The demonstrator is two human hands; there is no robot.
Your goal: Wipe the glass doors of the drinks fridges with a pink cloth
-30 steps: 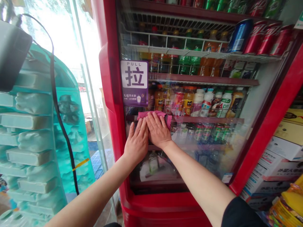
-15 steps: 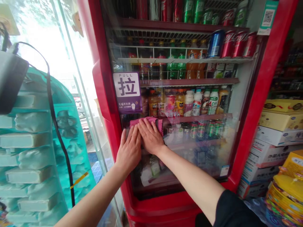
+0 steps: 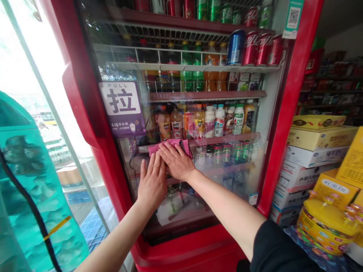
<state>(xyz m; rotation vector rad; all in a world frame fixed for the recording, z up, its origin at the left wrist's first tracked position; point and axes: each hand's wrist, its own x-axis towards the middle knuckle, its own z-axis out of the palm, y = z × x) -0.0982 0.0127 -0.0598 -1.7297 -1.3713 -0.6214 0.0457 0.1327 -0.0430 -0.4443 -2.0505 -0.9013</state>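
A pink cloth (image 3: 185,146) lies flat against the glass door (image 3: 218,190) of a red drinks fridge. My right hand (image 3: 176,160) presses the cloth to the glass, its fingers stretched out and lying flat. Just to the left and a little lower, my left hand (image 3: 153,179) is also flat, its fingertips at the cloth's lower edge and against my right hand's fingers. A purple and white pull sticker (image 3: 123,109) is on the door above and left of the cloth. Behind the glass stand bottles (image 3: 198,122) and cans (image 3: 251,47) on shelves.
The fridge's red frame (image 3: 295,98) borders the glass. Stacked cartons (image 3: 312,162) and a yellow tub (image 3: 326,224) stand to the right. On the left are a turquoise case (image 3: 31,181), a black cable (image 3: 25,200) and a blue crate (image 3: 95,219).
Both hands and the cloth have slid to the right along the glass, away from the sticker. My view has turned to the right, showing more of the cartons.
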